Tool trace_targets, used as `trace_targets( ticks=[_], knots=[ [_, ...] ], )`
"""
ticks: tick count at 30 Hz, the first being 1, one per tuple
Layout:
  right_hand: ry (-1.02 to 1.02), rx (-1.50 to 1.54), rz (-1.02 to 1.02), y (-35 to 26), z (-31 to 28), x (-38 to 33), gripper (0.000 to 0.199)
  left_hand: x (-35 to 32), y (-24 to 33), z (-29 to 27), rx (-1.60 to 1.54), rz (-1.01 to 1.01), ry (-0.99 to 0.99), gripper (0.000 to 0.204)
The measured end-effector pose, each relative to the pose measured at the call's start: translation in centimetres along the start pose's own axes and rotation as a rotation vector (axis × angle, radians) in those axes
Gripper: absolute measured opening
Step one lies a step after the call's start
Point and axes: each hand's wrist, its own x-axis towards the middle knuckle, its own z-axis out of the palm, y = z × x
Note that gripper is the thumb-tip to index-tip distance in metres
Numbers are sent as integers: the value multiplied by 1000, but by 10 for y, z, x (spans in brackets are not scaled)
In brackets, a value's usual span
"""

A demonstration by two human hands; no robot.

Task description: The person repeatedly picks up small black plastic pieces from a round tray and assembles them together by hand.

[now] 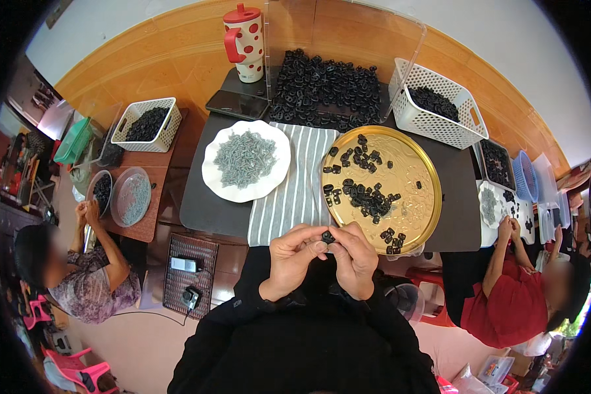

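Note:
Between the fingertips of both hands is a small black plastic part (327, 237), held just past the near edge of the table. My left hand (290, 259) pinches it from one side. From the other side my right hand (354, 262) grips it with thumb and forefinger; whether a screw is in those fingers too is hidden. Beyond my right hand lies a round gold tray (410, 141) with several loose clusters of black parts (369, 199). A striped grey cloth (294, 177) runs up from my left hand. Left of it, a white scalloped plate (215, 186) carries a heap of silvery screws (246, 157).
A pile of black parts (325, 88) lies at the back by a clear plastic panel. A white basket (463, 128) stands back right; a dotted tumbler (244, 46) and a dark phone (236, 105) stand back left. Other people work at tables left (88, 282) and right (512, 295).

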Motion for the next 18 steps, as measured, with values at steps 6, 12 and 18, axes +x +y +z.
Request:
trace_targets(
  ticks=[6,12,18],
  knots=[
    [137,-46,-67,-5,9,-3,26,-3,1,4,27,42,-4,26],
    [175,-81,-161,-9,11,0,24,-2,3,5,45,127,-27,24],
    [127,126,124,-23,-5,0,19,-2,8,4,34,58,-62,30]
  ],
)
